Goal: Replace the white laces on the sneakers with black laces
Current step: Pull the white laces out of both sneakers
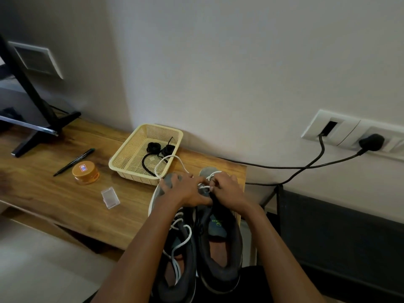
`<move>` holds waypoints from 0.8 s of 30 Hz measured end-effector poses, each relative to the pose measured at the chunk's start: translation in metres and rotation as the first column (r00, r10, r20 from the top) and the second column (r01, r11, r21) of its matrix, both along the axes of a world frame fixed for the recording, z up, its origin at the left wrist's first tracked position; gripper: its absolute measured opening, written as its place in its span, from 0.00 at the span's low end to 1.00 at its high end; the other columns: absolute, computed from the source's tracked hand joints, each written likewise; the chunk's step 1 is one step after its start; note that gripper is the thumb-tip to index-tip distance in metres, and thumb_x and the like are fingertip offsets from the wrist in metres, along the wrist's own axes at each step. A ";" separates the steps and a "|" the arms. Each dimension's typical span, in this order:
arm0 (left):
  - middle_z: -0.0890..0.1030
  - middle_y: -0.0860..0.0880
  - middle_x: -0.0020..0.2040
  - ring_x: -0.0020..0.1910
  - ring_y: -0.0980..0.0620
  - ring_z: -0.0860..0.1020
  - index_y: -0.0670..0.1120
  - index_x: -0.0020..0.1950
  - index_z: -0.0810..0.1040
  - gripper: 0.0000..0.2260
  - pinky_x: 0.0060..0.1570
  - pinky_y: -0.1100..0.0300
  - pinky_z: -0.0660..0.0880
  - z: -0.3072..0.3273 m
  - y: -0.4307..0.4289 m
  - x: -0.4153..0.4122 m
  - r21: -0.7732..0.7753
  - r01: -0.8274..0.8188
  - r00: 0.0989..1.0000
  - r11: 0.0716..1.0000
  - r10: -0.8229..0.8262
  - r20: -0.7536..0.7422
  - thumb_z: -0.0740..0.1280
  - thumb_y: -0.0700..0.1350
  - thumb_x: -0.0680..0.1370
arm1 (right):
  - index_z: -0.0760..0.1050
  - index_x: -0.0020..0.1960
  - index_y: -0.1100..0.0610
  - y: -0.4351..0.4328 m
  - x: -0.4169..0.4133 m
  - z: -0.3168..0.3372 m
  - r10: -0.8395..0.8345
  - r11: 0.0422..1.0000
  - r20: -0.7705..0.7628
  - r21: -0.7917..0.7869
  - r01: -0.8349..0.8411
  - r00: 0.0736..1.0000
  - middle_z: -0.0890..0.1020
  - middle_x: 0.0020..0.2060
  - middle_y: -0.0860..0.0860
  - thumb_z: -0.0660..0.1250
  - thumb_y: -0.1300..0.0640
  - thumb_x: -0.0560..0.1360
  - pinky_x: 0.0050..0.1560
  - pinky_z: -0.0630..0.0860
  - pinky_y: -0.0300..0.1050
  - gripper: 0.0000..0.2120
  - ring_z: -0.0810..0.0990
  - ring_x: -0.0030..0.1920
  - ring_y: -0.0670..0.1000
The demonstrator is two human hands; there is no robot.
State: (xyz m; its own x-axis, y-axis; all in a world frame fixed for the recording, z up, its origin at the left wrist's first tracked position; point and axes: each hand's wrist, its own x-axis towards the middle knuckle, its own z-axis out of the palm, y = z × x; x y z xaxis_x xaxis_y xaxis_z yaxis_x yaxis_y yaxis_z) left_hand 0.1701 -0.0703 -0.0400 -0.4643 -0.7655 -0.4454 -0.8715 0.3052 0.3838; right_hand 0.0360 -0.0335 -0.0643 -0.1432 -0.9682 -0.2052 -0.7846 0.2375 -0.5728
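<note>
Head view: two grey sneakers are lying side by side at the right end of the tabletop (54, 193), toes toward the wall and heels reaching past the near edge toward the person.

The right hand (227, 189) is pinching the white lace (205, 187) at the lowest eyelets of the right sneaker (220, 248). The left hand (188, 191) is curling onto that sneaker's forefoot and appears to be bracing it. Whether it is also gripping the lace cannot be told.

A slack loop of the white lace is arcing away from the hands and landing inside the yellow mesh basket (122, 147), across the coiled black laces (157, 149). The left sneaker (185, 270) is carrying a second white lace (181, 232), threaded through its eyelets.

Probable faults from this state:
- A hard pull is likely to drag the loop through the basket, hooking the black laces out or shifting the light basket toward the edge.
- The lace tip may be catching in an eyelet, and forcing it risks fraying.
- The overhanging heels are leaving both sneakers liable to tip off if the bracing hand is lifting.
- The black marker pen (74, 159), orange-lidded jar (85, 172) and clear plastic case (110, 197) are sitting well apart and are posing little risk.
</note>
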 end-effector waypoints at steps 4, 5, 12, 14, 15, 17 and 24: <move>0.51 0.49 0.78 0.76 0.39 0.43 0.62 0.71 0.64 0.28 0.69 0.31 0.40 -0.006 -0.002 -0.003 -0.009 0.002 1.000 1.000 -0.001 0.021 0.68 0.59 0.72 | 0.63 0.36 0.49 0.000 -0.003 -0.004 -0.023 0.999 0.117 -0.023 0.026 0.993 0.73 0.47 0.51 0.58 0.64 0.75 0.56 0.68 0.54 0.14 0.70 0.53 0.55; 0.51 0.49 0.78 0.76 0.39 0.44 0.61 0.71 0.64 0.29 0.69 0.31 0.41 -0.008 -0.003 -0.002 -0.011 0.004 1.000 1.000 -0.004 0.025 0.68 0.59 0.72 | 0.63 0.36 0.50 0.001 -0.003 -0.003 -0.031 0.999 0.157 -0.036 0.037 0.987 0.73 0.43 0.51 0.58 0.65 0.76 0.51 0.69 0.51 0.14 0.71 0.49 0.54; 0.50 0.52 0.78 0.76 0.39 0.44 0.65 0.69 0.64 0.27 0.68 0.29 0.41 -0.004 0.000 -0.001 -0.032 -0.004 0.996 0.999 0.007 0.085 0.67 0.63 0.72 | 0.63 0.40 0.53 0.004 -0.018 0.000 -0.223 0.961 0.385 -0.068 0.269 0.895 0.71 0.41 0.53 0.55 0.65 0.79 0.41 0.68 0.44 0.11 0.74 0.45 0.55; 0.49 0.52 0.79 0.76 0.40 0.43 0.66 0.69 0.65 0.26 0.67 0.29 0.39 -0.003 0.001 -0.001 -0.030 -0.006 0.995 1.000 0.009 0.097 0.66 0.64 0.72 | 0.62 0.40 0.53 0.002 -0.018 -0.002 -0.303 0.930 0.477 -0.043 0.366 0.825 0.71 0.43 0.54 0.53 0.66 0.79 0.36 0.72 0.39 0.12 0.79 0.44 0.57; 0.49 0.52 0.79 0.76 0.40 0.43 0.66 0.68 0.66 0.25 0.67 0.29 0.39 -0.003 0.001 -0.001 -0.030 -0.007 0.995 1.000 0.010 0.101 0.66 0.64 0.72 | 0.61 0.40 0.53 0.001 -0.017 0.000 -0.347 0.910 0.519 -0.017 0.415 0.781 0.70 0.44 0.54 0.52 0.67 0.79 0.32 0.72 0.37 0.12 0.80 0.40 0.56; 0.49 0.52 0.78 0.76 0.40 0.42 0.67 0.67 0.67 0.24 0.67 0.29 0.38 -0.002 0.002 -0.001 -0.029 -0.014 0.995 0.999 0.017 0.094 0.67 0.64 0.72 | 0.60 0.41 0.54 0.000 -0.017 0.003 -0.439 0.849 0.582 0.020 0.528 0.685 0.70 0.45 0.54 0.51 0.67 0.79 0.27 0.71 0.36 0.12 0.80 0.32 0.53; 0.55 0.53 0.77 0.76 0.43 0.46 0.65 0.67 0.67 0.26 0.67 0.30 0.38 0.000 0.002 0.003 -0.077 -0.020 0.998 0.997 0.024 0.061 0.68 0.62 0.70 | 0.68 0.39 0.54 0.002 -0.028 -0.002 -0.458 0.831 0.287 -0.198 0.520 0.841 0.73 0.49 0.54 0.63 0.65 0.73 0.39 0.68 0.41 0.09 0.72 0.47 0.53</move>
